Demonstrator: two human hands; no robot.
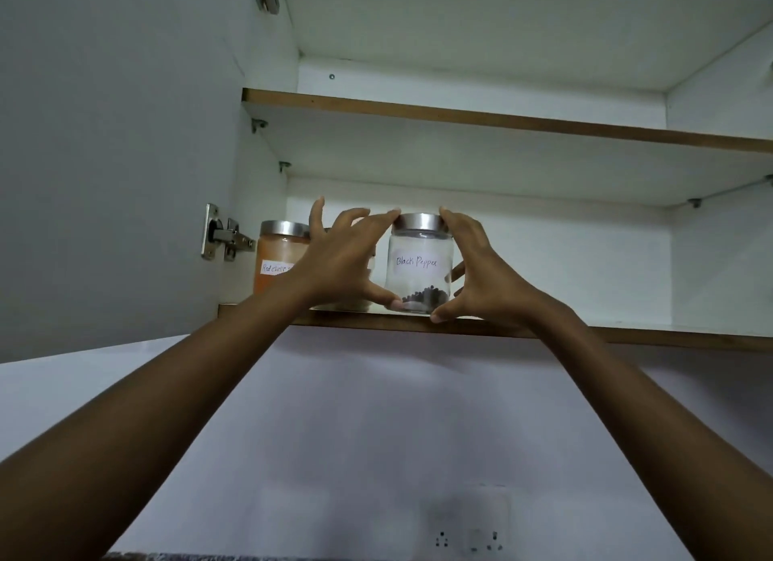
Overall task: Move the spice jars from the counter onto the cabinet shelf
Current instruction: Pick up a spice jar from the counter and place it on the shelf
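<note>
Left hand (339, 263) and right hand (481, 276) I have half-curled around the clear glass black-pepper jar with steel lid (419, 263), standing at the wooden cabinet shelf's (627, 335) front edge; I'd push it back, level, beside the orange chilli-powder jar (278, 257).

Clear glass jar (418, 280), brushed metal lid (419, 222); wood-edged shelf (627, 334).

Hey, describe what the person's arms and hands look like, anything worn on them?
Both forearms are bare as far as the picture shows: no sleeves in view. The left hand and right hand wear no gloves, and no rings, watch or bracelets show. The fingernails look short and unpainted.
</note>
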